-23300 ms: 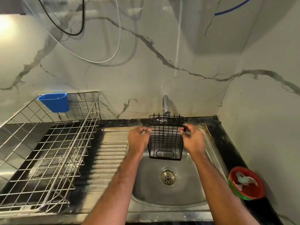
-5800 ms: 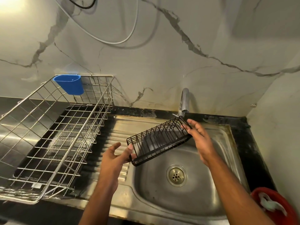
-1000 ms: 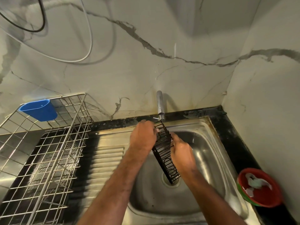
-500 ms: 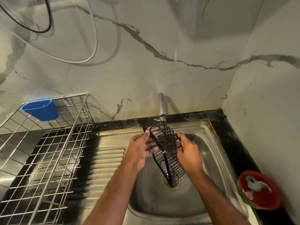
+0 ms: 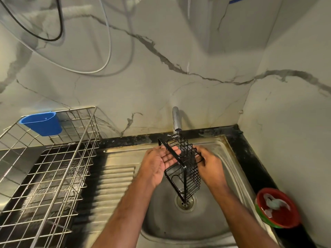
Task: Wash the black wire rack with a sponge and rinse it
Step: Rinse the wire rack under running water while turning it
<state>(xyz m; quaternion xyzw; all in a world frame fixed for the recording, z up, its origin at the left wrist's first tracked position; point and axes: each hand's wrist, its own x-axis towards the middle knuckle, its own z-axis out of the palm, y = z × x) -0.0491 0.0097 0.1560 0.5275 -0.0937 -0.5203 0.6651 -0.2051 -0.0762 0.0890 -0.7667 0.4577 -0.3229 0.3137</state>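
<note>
head: hands (image 5: 184, 163) hold black wire rack (image 5: 184, 165).

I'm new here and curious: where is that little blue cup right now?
In the head view the blue cup hangs at the left on the back rim of the steel wire dish rack, against the marble wall, left of the tap.
</note>
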